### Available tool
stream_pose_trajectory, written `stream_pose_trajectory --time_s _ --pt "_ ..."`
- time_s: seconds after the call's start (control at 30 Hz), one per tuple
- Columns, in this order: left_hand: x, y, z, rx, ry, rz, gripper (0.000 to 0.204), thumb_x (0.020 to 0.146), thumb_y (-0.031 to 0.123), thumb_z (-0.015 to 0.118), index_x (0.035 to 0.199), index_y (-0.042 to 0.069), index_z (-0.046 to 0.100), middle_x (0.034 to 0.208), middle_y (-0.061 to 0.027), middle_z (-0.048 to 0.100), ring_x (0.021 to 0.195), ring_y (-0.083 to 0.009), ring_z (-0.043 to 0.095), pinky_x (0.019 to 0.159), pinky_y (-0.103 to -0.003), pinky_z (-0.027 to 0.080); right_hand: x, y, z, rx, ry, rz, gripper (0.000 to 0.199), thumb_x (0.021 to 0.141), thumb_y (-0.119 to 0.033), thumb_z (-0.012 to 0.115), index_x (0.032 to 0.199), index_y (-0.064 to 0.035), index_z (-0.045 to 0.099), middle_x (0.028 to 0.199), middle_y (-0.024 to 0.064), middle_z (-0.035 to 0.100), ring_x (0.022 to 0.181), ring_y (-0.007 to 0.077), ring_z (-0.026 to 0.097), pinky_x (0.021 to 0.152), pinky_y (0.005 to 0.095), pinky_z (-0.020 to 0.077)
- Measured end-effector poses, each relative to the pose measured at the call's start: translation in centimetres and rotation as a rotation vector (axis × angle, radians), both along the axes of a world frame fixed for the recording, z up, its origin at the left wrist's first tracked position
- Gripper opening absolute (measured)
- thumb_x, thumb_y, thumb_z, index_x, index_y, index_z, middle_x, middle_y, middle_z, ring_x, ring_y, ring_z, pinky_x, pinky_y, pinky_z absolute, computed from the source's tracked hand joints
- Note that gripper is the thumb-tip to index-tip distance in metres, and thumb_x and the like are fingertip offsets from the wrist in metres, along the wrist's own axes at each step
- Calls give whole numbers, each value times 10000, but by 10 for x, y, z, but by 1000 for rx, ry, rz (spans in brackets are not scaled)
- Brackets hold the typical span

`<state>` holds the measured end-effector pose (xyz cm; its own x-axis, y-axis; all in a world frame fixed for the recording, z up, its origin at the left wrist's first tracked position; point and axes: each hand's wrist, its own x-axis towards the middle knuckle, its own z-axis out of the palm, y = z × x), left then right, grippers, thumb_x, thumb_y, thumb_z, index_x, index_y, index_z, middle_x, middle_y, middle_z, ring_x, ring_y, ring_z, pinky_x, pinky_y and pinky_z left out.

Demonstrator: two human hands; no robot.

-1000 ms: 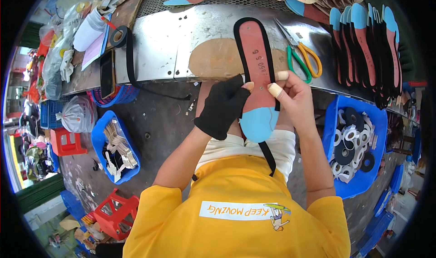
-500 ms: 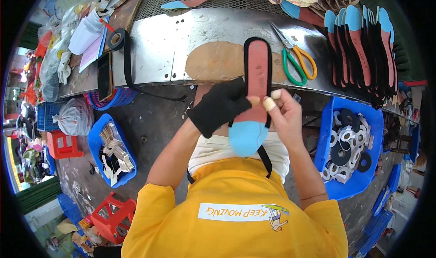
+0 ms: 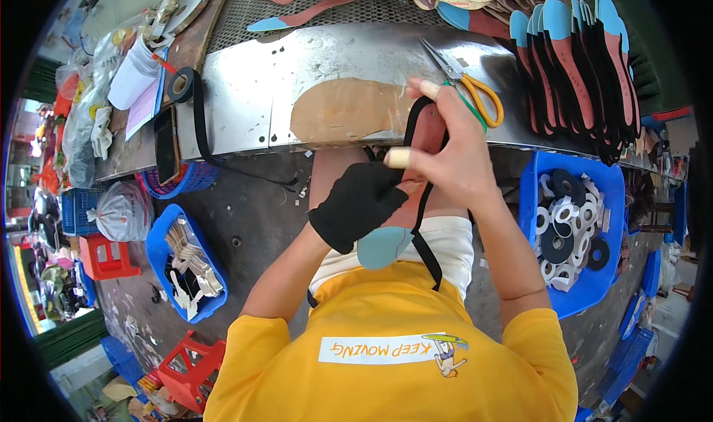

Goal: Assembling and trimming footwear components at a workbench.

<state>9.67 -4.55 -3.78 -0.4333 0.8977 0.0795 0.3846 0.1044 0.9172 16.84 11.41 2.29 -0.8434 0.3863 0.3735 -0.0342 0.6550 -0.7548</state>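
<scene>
A: Start at your left: the blue plastic bin of pale cut pieces [image 3: 186,262] sits on the floor, well apart from the work. What does your left hand [image 3: 356,210] do?

B: In its black fingerless glove, it closes around the red shoe insole with the light blue heel [image 3: 382,245], held just below the edge of the shiny metal surface [image 3: 245,95].

A: And your right hand [image 3: 445,151]?

B: It pinches the black edging strip [image 3: 422,221] against the insole's rim, taped fingertips pressing down; the strip's loose end hangs over your yellow shirt.

A: Then I judge you should keep the strip taut and flat along the rim, and steady the insole with your left. The orange-handled scissors [image 3: 475,92] lie just beyond your right hand; the blue bin of black and white tape rolls [image 3: 568,229] is farther right.
</scene>
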Motion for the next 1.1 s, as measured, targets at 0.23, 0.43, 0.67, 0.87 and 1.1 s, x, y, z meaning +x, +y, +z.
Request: stream_pose_trajectory --time_s 0.23,0.43,0.67,0.87,1.1 --pt "-4 -3 6 -36 -430 -97 265 903 224 620 1093 38 619 907 -115 675 798 -244 635 750 -336 482 -18 36 1 -864 -204 317 314 932 -246 597 1083 24 653 978 112 699 796 129 650 691 267 521" --pt "-5 14 3 96 -1566 -320 587 927 489 537 1142 -55 571 1061 -117 643 948 -178 622 846 -291 496 -15 51 3 -794 1 433 222 928 -208 605 971 1 667 846 4 668 738 40 587 617 191 466" --pt "-4 13 3 247 -900 258 280 961 285 573 1130 64 594 930 -7 635 835 -106 613 727 -275 505 -20 35 -8 -481 98 47 636 737 -165 763 1305 -24 513 1172 83 599 873 105 571 753 259 481" --pt "-13 -2 2 249 -1094 150 310 923 335 622 1103 83 616 898 33 612 764 -75 567 675 -251 480 -13 14 -8 -314 174 0 644 704 -135 786 1288 -52 528 1153 61 611 1033 161 570 818 307 492" --pt "-9 -1 7 138 -956 294 340 904 261 655 1163 49 597 992 8 635 859 -81 593 730 -253 493 -23 27 -7 -636 107 12 319 836 -77 703 1130 -3 606 953 47 674 723 43 586 644 187 461"
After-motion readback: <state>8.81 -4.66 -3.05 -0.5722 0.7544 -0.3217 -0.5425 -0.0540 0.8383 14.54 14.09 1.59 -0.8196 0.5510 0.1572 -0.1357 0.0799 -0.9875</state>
